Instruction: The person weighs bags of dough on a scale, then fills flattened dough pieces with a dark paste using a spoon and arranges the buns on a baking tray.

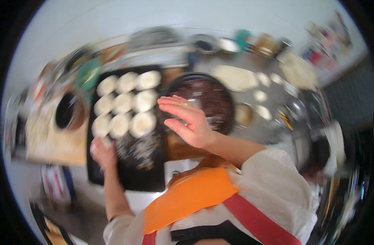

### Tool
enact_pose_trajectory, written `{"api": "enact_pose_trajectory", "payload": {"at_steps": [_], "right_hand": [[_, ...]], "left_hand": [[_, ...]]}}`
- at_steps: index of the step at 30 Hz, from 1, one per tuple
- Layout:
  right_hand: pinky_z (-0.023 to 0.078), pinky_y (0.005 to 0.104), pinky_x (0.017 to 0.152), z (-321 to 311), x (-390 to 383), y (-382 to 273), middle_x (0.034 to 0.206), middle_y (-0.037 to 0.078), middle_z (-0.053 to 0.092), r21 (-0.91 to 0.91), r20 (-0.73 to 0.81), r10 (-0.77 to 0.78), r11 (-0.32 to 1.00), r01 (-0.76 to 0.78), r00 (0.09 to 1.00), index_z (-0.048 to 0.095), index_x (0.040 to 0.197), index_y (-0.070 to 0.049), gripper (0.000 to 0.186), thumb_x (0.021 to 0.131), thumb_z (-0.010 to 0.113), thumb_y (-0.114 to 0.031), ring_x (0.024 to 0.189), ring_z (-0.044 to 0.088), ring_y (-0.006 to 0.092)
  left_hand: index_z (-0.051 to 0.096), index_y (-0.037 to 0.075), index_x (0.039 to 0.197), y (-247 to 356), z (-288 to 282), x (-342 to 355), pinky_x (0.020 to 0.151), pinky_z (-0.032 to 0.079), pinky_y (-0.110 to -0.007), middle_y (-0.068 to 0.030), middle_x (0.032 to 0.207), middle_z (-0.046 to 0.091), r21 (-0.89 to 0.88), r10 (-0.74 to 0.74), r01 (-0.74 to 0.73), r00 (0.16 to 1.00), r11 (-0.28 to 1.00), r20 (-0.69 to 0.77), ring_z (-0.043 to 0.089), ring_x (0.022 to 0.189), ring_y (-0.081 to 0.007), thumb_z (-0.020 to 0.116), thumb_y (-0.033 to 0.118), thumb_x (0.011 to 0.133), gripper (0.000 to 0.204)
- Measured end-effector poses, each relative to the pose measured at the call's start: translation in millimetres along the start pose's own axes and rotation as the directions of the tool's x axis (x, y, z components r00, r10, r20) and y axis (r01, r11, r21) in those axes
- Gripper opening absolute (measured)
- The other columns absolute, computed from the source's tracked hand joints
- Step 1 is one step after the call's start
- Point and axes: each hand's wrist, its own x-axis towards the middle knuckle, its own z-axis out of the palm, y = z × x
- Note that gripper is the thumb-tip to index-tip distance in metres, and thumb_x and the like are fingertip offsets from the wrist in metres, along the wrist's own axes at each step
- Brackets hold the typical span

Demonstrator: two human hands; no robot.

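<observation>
A black baking tray (162, 151) carries rows of pale, flattened dough rounds (123, 102), with loose white flour on its bare part. My left hand (103, 153) is at the tray's left side, just below the lowest row. Its fingers are curled around what looks like a pale dough round, mostly hidden and blurred. My right hand (189, 122) hovers between the tray's right edge and a wide, round dark pan (203, 96) of reddish-brown filling. Its fingers are stretched out, a ring shows on one, and nothing is in it.
Right of the pan lie a long slab of dough (235, 78), small dough pieces (260, 96) and a round container (244, 115). A dark pot (69, 111) stands on a floured board (42, 134) at the left. Bowls (204, 43) line the wall behind.
</observation>
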Motion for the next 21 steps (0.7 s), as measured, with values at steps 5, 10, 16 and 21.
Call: {"api": "enact_pose_trajectory", "payload": {"at_steps": [5,10,16,21], "right_hand": [[0.045,0.0368,0.097,-178,-120,81,0.119,0.015,0.064,-0.262,-0.496,0.324,0.829,-0.494,0.806,0.065,0.113,-0.003,0.031,0.084,0.067,-0.011,0.112,0.060,0.0296],[0.049,0.0380,0.092,-345,-272,206,0.114,0.017,0.066,-0.479,-0.533,0.781,0.037,-0.877,0.324,0.063,0.118,-0.005,0.056,0.073,0.075,-0.037,0.106,0.063,0.0321],[0.052,0.0414,0.085,-318,-290,244,0.104,0.018,0.067,-0.462,-0.531,0.790,0.034,-0.886,0.307,0.064,0.111,-0.007,0.052,0.074,0.073,-0.041,0.091,0.066,0.0348],[0.053,0.0368,0.079,-306,-279,265,0.096,0.014,0.067,-0.259,-0.398,0.641,0.608,-0.751,0.656,0.066,0.100,-0.002,0.027,0.077,0.071,-0.016,0.085,0.066,0.0271]], "left_hand": [[0.037,0.004,0.143,-57,49,31,0.106,0.034,-0.049,-0.0224,0.142,0.042,0.207,0.223,-0.233,0.972,0.950,0.070,0.039,0.131,-0.0386,0.059,0.040,0.091,0.067],[0.034,-0.004,0.143,37,-14,29,0.110,0.030,-0.035,-0.0195,0.145,0.041,-0.546,-0.076,0.034,0.996,0.837,-0.054,0.040,0.133,-0.0292,0.052,0.036,0.098,0.063],[0.038,-0.001,0.141,378,-137,-110,0.110,0.033,-0.040,-0.0161,0.141,0.045,-0.886,0.254,-0.273,0.949,0.374,-0.185,0.045,0.129,-0.0262,0.049,0.008,0.094,0.049],[0.036,0.003,0.143,518,-108,-169,0.101,0.041,-0.036,-0.0134,0.136,0.050,-0.949,0.663,0.243,0.680,0.201,0.314,0.053,0.122,-0.0249,0.059,0.007,0.091,0.058]]}}
